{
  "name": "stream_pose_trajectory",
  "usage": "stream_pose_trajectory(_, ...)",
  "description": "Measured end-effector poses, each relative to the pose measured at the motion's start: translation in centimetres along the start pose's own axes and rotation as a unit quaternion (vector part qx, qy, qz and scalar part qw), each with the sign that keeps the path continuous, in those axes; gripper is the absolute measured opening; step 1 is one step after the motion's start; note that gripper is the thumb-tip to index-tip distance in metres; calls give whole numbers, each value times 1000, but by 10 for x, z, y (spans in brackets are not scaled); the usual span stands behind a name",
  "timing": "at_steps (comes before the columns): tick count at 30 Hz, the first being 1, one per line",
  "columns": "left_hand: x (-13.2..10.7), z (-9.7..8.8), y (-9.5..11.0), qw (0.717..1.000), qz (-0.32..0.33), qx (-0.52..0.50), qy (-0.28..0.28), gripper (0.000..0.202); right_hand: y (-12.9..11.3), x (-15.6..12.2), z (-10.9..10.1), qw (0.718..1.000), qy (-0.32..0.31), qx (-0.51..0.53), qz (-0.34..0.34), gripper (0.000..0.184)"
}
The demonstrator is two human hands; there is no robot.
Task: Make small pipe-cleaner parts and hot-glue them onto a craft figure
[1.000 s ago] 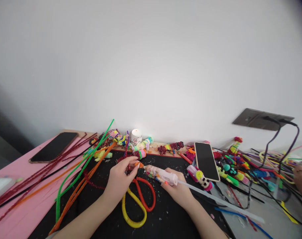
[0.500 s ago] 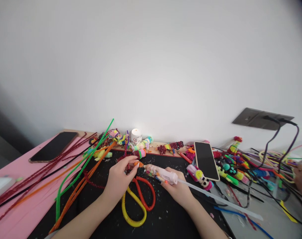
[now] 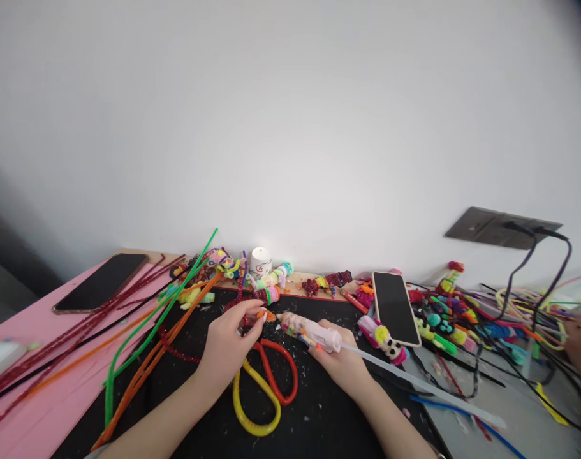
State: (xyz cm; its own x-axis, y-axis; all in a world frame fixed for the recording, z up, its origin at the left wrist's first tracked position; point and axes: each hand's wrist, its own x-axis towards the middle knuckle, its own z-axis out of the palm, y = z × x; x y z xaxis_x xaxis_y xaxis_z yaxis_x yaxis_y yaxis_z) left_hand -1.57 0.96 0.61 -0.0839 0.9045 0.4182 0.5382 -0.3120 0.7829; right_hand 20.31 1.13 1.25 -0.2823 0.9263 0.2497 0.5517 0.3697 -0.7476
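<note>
Head view: left hand (image 3: 233,330) gripping one orange piece (image 3: 267,315), right hand (image 3: 340,363) one glue gun (image 3: 312,330) — two phones (image 3: 101,282) (image 3: 395,309) lie apart.

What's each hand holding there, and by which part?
The left hand pinches a small orange piece by its left end, between thumb and fingers. The right hand grips the pale pink glue gun toward its rear.
</note>
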Motion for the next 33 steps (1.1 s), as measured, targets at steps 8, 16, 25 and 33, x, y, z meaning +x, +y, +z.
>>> stream_pose_trajectory(8,0,1,3,997,-14,-63,-35,22,19,8,-13,980,46,-193,32,29)
stream_pose_trajectory(16,0,-3,16,978,-37,-167,-123,18,17,8,-23,953,111,-281,14,46)
stream_pose_trajectory(25,-9,-2,23,935,-33,-217,-277,17,-32,40,-5,992,-45,115,-13,22)
stream_pose_trajectory(33,-7,-1,18,944,-24,-186,-272,19,-45,68,10,958,-53,281,31,25)
